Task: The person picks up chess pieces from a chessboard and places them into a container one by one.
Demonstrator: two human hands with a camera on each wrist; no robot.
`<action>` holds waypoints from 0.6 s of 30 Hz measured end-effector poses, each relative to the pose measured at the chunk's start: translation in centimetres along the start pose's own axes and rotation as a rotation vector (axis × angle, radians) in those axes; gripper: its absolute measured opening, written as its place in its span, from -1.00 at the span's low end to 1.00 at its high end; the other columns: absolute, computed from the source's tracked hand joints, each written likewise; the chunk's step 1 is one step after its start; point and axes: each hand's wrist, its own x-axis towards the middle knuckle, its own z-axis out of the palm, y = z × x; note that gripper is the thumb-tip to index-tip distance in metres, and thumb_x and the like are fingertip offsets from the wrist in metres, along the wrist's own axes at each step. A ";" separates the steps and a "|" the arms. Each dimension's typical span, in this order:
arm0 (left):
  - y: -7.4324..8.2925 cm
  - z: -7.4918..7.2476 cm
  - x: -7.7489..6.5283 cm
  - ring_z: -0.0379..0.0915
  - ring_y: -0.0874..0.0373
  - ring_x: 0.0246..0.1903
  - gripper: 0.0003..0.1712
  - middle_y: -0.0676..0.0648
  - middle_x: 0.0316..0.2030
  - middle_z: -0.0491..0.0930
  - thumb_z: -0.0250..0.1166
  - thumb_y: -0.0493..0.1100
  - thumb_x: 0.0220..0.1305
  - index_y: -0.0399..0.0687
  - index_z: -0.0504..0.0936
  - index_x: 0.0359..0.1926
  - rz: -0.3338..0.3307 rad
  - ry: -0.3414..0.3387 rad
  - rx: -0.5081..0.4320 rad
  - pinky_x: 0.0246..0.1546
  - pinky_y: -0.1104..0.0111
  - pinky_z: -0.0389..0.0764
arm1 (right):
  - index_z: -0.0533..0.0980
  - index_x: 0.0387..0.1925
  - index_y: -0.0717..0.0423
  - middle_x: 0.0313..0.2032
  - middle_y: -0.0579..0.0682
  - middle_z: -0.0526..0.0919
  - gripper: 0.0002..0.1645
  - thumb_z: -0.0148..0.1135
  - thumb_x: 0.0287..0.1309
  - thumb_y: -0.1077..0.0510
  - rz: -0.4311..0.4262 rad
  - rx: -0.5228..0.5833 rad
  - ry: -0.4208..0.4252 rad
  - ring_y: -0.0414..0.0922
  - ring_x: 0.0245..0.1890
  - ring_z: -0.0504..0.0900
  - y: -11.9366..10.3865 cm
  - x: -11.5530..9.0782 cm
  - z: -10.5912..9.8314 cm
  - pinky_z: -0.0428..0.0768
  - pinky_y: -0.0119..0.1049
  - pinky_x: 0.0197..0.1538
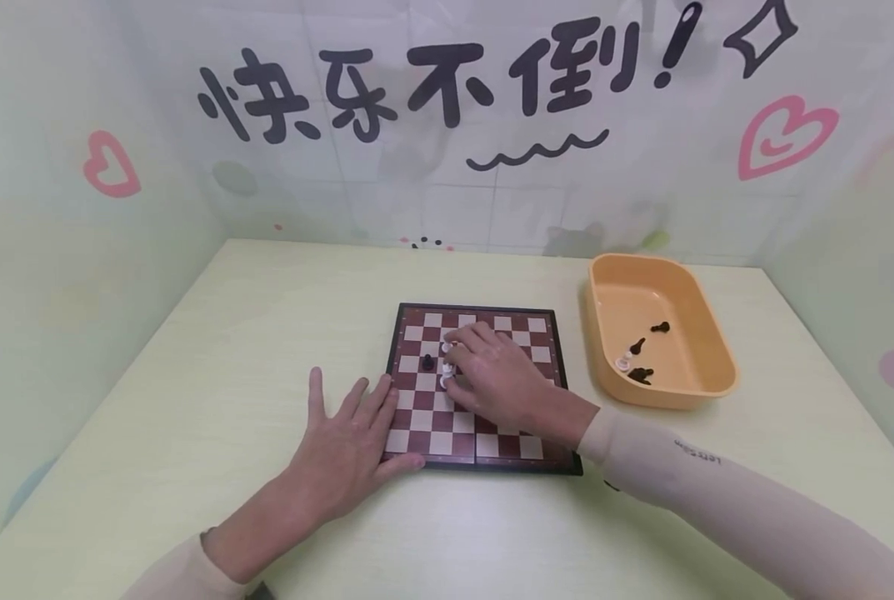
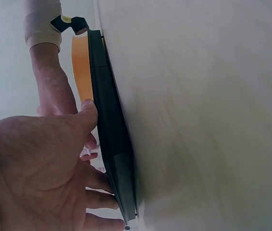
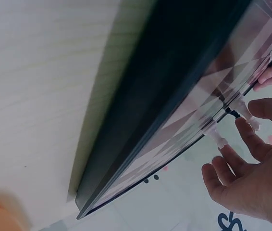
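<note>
A brown and white chessboard (image 1: 442,422) in a dark frame lies on the table. My right hand (image 1: 501,377) reaches over it, pinching a white chess piece (image 1: 445,380) between thumb and forefinger; the piece stands upright on the board. Close to another finger of that hand is a second white piece (image 3: 216,134), whose exact kind I cannot tell. Just left of these stands a black piece (image 1: 427,362). Spread flat, my left hand (image 1: 342,458) rests along the board's left edge, with its thumb (image 2: 89,113) against the near side.
To the right of the board sits an orange plastic tub (image 1: 645,287). Several black pieces (image 1: 660,327) and a white piece (image 1: 624,361) lie inside it. Walls with printed writing and pink hearts (image 1: 787,137) enclose the table (image 1: 267,317) at the back and sides.
</note>
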 end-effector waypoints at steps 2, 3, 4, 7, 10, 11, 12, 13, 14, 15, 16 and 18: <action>0.0 0.0 0.0 0.16 -0.19 0.44 0.04 -0.21 0.51 0.19 -0.17 0.53 0.42 -0.25 0.36 0.47 0.001 0.001 -0.007 0.27 -0.47 -0.44 | 0.64 0.08 0.13 0.29 0.10 0.50 -0.62 0.25 0.36 0.01 0.000 -0.008 0.010 0.02 0.29 0.40 0.1 0.0 0.1 0.32 -0.08 0.39; 0.1 0.0 0.1 0.16 -0.19 0.44 0.04 -0.21 0.51 0.19 -0.17 0.53 0.42 -0.25 0.36 0.47 0.003 0.002 -0.008 0.26 -0.47 -0.44 | 0.65 0.06 0.13 0.29 0.10 0.50 -0.62 0.25 0.35 0.01 0.001 -0.014 0.017 0.03 0.29 0.39 0.1 0.0 0.1 0.32 -0.08 0.39; 0.1 0.0 0.1 0.16 -0.20 0.44 0.04 -0.21 0.51 0.19 -0.17 0.53 0.42 -0.25 0.36 0.47 0.004 0.003 -0.008 0.26 -0.47 -0.44 | 0.65 0.05 0.13 0.29 0.11 0.50 -0.63 0.26 0.35 0.01 0.001 -0.022 0.022 0.04 0.29 0.39 0.1 -0.1 0.1 0.33 -0.07 0.39; 0.1 0.0 0.2 0.16 -0.21 0.44 0.04 -0.22 0.51 0.19 -0.17 0.53 0.42 -0.24 0.36 0.47 0.005 0.004 -0.009 0.27 -0.47 -0.44 | 0.67 0.01 0.13 0.30 0.11 0.49 -0.65 0.28 0.34 0.00 0.002 -0.027 0.036 0.04 0.29 0.39 0.2 -0.2 0.1 0.36 -0.08 0.36; 0.1 0.1 0.1 0.15 -0.21 0.44 0.05 -0.22 0.51 0.18 -0.17 0.53 0.42 -0.24 0.36 0.47 0.002 0.005 -0.006 0.27 -0.46 -0.45 | 0.67 -0.01 0.14 0.30 0.10 0.49 -0.66 0.29 0.33 0.02 -0.007 -0.014 0.046 0.03 0.28 0.40 0.3 -0.2 0.2 0.38 -0.09 0.35; 0.1 0.1 0.1 0.16 -0.22 0.44 0.05 -0.22 0.51 0.19 -0.18 0.54 0.42 -0.24 0.36 0.46 0.002 0.007 -0.005 0.27 -0.46 -0.44 | 0.67 -0.01 0.14 0.30 0.10 0.49 -0.67 0.30 0.33 0.02 -0.009 -0.006 0.048 0.03 0.28 0.40 0.4 -0.2 0.2 0.39 -0.09 0.34; 0.1 0.1 0.0 0.15 -0.22 0.44 0.05 -0.22 0.51 0.18 -0.18 0.53 0.42 -0.25 0.36 0.47 0.001 0.007 -0.006 0.27 -0.46 -0.45 | 0.67 -0.01 0.15 0.30 0.10 0.49 -0.66 0.30 0.33 0.02 -0.010 0.001 0.049 0.03 0.27 0.40 0.4 -0.3 0.2 0.39 -0.09 0.34; 0.1 0.1 0.0 0.16 -0.22 0.43 0.05 -0.23 0.50 0.19 -0.18 0.53 0.42 -0.25 0.36 0.46 0.001 0.010 -0.007 0.27 -0.47 -0.44 | 0.67 0.00 0.15 0.29 0.10 0.49 -0.66 0.30 0.33 0.02 -0.011 0.007 0.049 0.03 0.27 0.40 0.4 -0.3 0.2 0.39 -0.09 0.34; 0.1 0.1 0.0 0.16 -0.22 0.43 0.05 -0.23 0.50 0.19 -0.19 0.53 0.42 -0.25 0.36 0.46 0.003 0.013 -0.008 0.27 -0.47 -0.44 | 0.67 0.01 0.15 0.29 0.10 0.50 -0.65 0.30 0.33 0.03 -0.012 0.011 0.048 0.03 0.27 0.41 0.4 -0.3 0.1 0.39 -0.09 0.34; 0.1 0.2 0.0 0.16 -0.22 0.43 0.05 -0.23 0.50 0.20 -0.19 0.53 0.42 -0.26 0.36 0.46 0.004 0.014 -0.010 0.27 -0.47 -0.44 | 0.67 0.01 0.16 0.29 0.10 0.49 -0.65 0.29 0.33 0.03 -0.011 0.010 0.048 0.03 0.27 0.41 0.4 -0.3 0.1 0.39 -0.09 0.34; 0.1 0.2 0.0 0.16 -0.22 0.43 0.05 -0.23 0.50 0.20 -0.20 0.53 0.42 -0.26 0.36 0.46 0.004 0.017 -0.013 0.27 -0.46 -0.45 | 0.66 0.02 0.15 0.30 0.10 0.49 -0.64 0.29 0.33 0.02 -0.008 0.006 0.048 0.03 0.26 0.41 0.4 -0.4 0.0 0.39 -0.09 0.34; 0.1 0.2 0.0 0.15 -0.23 0.43 0.06 -0.23 0.50 0.19 -0.20 0.54 0.42 -0.26 0.35 0.47 0.003 0.015 -0.019 0.26 -0.46 -0.47 | 0.66 0.03 0.15 0.29 0.09 0.49 -0.63 0.28 0.33 0.02 -0.004 -0.003 0.050 0.02 0.25 0.41 0.4 -0.4 -0.1 0.40 -0.10 0.33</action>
